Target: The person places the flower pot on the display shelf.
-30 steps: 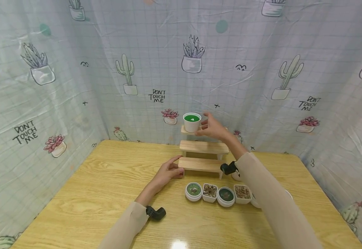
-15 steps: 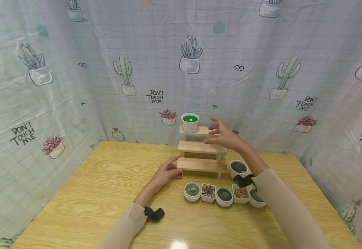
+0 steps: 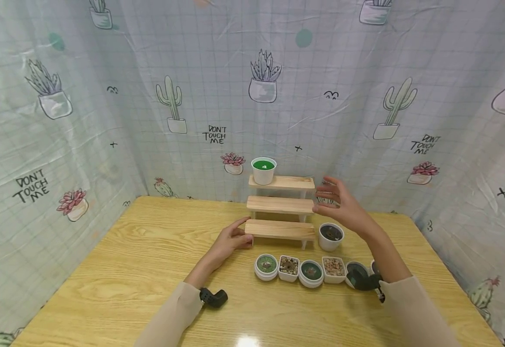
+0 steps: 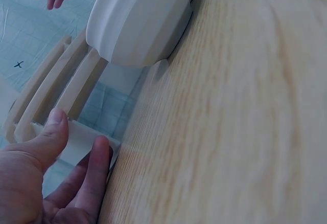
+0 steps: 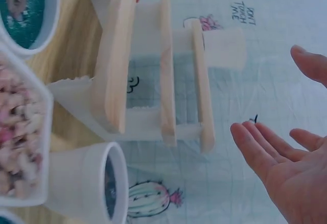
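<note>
A three-tier wooden shelf [image 3: 280, 206] stands at the table's back. On the left of its top tier sits a white pot with a green top [image 3: 263, 169]. My left hand [image 3: 242, 236] holds the left end of the bottom tier; in the left wrist view the thumb [image 4: 51, 137] and a finger pinch the shelf's end [image 4: 76, 144]. In the air right of the middle tier my right hand [image 3: 336, 201] is open, holding nothing, palm [image 5: 286, 173] facing the shelf [image 5: 161, 75]. A round white pot of dark soil [image 3: 331, 236] stands on the table under it.
Several small white pots [image 3: 300, 270] line up on the wooden table [image 3: 148, 289] in front of the shelf, some round, some square with pebbles [image 5: 20, 137]. A cactus-print curtain [image 3: 104, 120] closes in the table on three sides.
My right hand has left the green-topped pot on the top tier and drawn back to the right and down, fingers spread. The left hand has stayed on the bottom tier.
</note>
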The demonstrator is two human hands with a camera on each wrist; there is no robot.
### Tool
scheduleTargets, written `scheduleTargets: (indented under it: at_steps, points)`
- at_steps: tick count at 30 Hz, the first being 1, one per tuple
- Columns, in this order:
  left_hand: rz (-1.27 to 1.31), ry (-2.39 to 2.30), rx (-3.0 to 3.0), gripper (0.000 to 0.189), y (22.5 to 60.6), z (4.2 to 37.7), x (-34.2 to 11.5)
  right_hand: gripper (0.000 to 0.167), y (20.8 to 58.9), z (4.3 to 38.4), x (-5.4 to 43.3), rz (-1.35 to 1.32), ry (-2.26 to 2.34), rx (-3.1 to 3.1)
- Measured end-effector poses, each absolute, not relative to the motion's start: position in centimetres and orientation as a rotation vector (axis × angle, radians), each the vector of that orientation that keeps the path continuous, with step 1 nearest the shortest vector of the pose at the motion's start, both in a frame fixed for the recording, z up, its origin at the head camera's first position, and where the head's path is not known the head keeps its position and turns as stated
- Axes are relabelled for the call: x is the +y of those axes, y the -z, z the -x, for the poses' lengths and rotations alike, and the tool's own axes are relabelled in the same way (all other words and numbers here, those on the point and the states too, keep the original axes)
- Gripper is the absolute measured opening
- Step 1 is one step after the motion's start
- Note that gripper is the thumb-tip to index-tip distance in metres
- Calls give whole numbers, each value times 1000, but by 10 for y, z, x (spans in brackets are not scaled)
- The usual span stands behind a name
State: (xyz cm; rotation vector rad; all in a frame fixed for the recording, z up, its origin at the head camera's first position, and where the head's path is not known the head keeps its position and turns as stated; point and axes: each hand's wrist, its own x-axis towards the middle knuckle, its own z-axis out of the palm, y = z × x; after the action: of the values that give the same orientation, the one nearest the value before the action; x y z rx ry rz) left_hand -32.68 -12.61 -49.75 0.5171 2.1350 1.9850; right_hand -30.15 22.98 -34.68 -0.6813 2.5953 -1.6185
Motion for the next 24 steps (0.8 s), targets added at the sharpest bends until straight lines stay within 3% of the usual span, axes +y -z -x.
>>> scheduleTargets:
  at_steps: [10,24]
  points:
    - [-509,-1993,2137,72,497,326,-125,89,371,281,249,642,1622,2638]
    - [-507,-1991,2135,72,497,327,-126,86,401,285,252,541,1440,2786]
